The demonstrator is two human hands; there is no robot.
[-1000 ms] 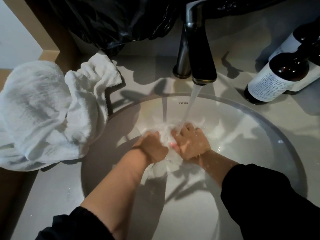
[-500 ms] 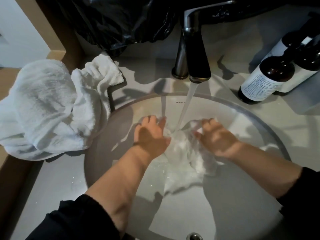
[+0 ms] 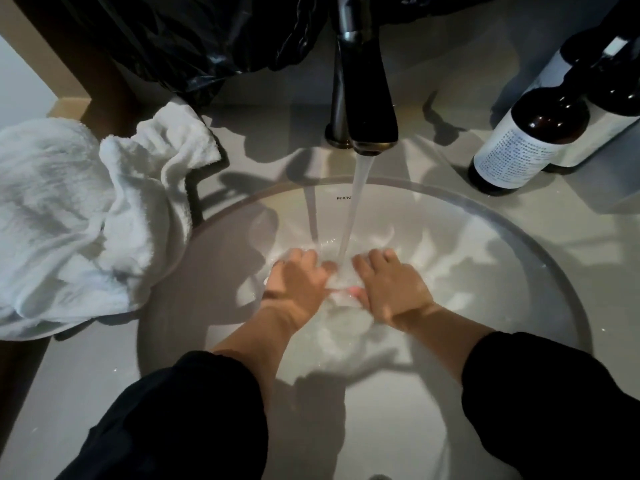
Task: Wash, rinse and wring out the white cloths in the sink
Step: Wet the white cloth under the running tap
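I read both hands in the sink [image 3: 398, 427], directly under the faucet [image 3: 367, 109]. Half a second ago they were spread apart with the white cloth [image 3: 346, 327] stretched between them. Now the left hand [image 3: 298, 282] and right hand [image 3: 391, 289] have closed in side by side, thumbs nearly touching.

Grip: the fingers of each hand curl down into the wet cloth and hold a bunched fold of it. The rest of the cloth trails toward me across the basin floor, more gathered than before.

The water stream [image 3: 356, 202] lands on the cloth between the two sets of fingertips; earlier it fell on the open span.

The towel pile [image 3: 69, 220] is unchanged on the counter [image 3: 263, 140] left of the basin. The labelled bottles [image 3: 526, 143] stand at the right, and the black bag [image 3: 207, 36] sits behind the faucet.
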